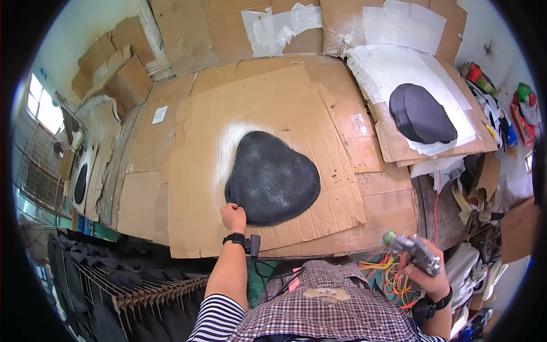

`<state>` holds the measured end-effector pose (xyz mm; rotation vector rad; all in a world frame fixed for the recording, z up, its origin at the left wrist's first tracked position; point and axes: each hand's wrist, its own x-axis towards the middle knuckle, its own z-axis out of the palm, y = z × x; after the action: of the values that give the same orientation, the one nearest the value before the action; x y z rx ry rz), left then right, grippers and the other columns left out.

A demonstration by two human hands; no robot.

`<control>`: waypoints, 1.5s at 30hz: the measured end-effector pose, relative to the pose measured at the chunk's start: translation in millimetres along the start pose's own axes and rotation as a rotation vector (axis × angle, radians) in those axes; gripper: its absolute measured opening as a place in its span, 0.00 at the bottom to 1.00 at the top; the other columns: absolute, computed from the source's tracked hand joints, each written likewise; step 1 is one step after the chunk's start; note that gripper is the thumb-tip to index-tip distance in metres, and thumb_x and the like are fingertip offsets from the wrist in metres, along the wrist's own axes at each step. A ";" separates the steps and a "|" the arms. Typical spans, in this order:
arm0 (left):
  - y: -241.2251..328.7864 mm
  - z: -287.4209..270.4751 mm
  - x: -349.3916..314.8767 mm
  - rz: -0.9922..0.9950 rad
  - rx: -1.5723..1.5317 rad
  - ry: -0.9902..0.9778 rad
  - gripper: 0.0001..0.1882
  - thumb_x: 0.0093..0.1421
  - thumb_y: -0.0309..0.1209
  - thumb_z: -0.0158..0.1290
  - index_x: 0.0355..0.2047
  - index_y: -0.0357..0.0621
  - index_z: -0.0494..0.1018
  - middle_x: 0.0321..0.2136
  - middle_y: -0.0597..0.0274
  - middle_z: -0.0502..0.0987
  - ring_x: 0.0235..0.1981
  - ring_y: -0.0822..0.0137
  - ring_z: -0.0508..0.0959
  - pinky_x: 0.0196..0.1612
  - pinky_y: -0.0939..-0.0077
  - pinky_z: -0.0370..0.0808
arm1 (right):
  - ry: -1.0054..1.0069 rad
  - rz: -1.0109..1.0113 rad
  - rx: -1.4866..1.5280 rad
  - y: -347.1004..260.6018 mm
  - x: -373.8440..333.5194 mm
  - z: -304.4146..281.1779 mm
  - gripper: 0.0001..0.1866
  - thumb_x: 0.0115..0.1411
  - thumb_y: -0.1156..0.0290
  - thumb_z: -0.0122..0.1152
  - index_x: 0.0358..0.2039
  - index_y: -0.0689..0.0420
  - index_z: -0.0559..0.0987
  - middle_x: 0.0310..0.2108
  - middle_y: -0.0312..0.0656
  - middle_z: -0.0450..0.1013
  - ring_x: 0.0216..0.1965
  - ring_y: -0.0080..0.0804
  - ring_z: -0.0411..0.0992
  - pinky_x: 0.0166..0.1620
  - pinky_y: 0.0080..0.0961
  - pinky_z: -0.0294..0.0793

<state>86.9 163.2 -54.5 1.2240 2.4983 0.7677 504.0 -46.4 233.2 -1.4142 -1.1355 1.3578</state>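
A black rounded-triangular seat pad with whitish speckled patches lies flat on the cardboard in front of me. My left hand is closed on its near left edge, fingers pinched together. At the lower right, apart from the pad, my right hand is wrapped round a metal spray gun with a green part at its tip. The gun points up and to the left. On the white-covered board at the right sits a dark padded saddle seat, which neither hand touches.
Cardboard sheets cover the table and the wall behind. A rack of black pieces stands at the lower left. Orange and yellow hoses hang below the table's front edge. Another black pad is far left; tools and bags crowd the right wall.
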 end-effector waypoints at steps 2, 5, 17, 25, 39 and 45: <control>2.5 -1.5 2.9 -0.023 -0.129 0.013 0.06 0.49 0.25 0.53 0.29 0.38 0.74 0.28 0.54 0.75 0.30 0.55 0.76 0.37 0.64 0.73 | 0.054 -0.062 0.020 -1.0 4.1 -3.8 0.31 0.48 0.74 0.68 0.53 0.64 0.68 0.30 0.40 0.74 0.29 0.23 0.72 0.33 0.20 0.72; -6.5 4.1 8.0 -0.176 -0.473 -0.086 0.05 0.50 0.23 0.53 0.28 0.38 0.73 0.27 0.58 0.74 0.30 0.62 0.74 0.34 0.69 0.72 | -0.129 -0.052 -0.126 6.5 -3.8 -23.8 0.31 0.48 0.73 0.68 0.53 0.64 0.68 0.29 0.40 0.74 0.29 0.24 0.72 0.34 0.20 0.72; 1.7 10.1 -13.8 -0.589 -0.941 -0.158 0.24 0.52 0.19 0.47 0.51 0.38 0.60 0.44 0.55 0.67 0.39 0.61 0.71 0.34 0.65 0.73 | -0.169 0.075 0.021 -3.3 -4.2 -23.9 0.29 0.45 0.76 0.68 0.50 0.65 0.71 0.30 0.40 0.74 0.31 0.23 0.72 0.35 0.21 0.71; 17.6 9.0 -6.8 -0.587 -0.965 -0.347 0.31 0.51 0.16 0.43 0.58 0.38 0.55 0.50 0.54 0.65 0.41 0.58 0.73 0.37 0.61 0.76 | -0.049 -0.044 0.057 6.7 30.8 -27.6 0.28 0.47 0.74 0.67 0.49 0.66 0.69 0.29 0.43 0.73 0.28 0.27 0.73 0.34 0.24 0.73; 165.6 -40.5 39.4 -0.287 -1.244 -0.604 0.24 0.50 0.13 0.42 0.48 0.43 0.65 0.37 0.59 0.74 0.35 0.62 0.77 0.35 0.63 0.78 | -0.644 -0.085 -0.118 102.6 222.5 65.0 0.28 0.52 0.73 0.66 0.54 0.57 0.69 0.36 0.36 0.72 0.37 0.21 0.71 0.43 0.22 0.71; 212.4 -49.9 56.9 -0.248 -1.367 -0.618 0.18 0.52 0.14 0.43 0.44 0.41 0.66 0.36 0.56 0.76 0.36 0.60 0.78 0.40 0.62 0.78 | -0.635 0.238 0.118 159.8 335.0 141.9 0.16 0.53 0.71 0.64 0.42 0.60 0.74 0.29 0.36 0.74 0.28 0.22 0.74 0.32 0.20 0.75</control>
<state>169.1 298.5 106.0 0.4666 1.0796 1.3574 370.4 241.3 -6.0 -1.0786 -1.2722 2.1012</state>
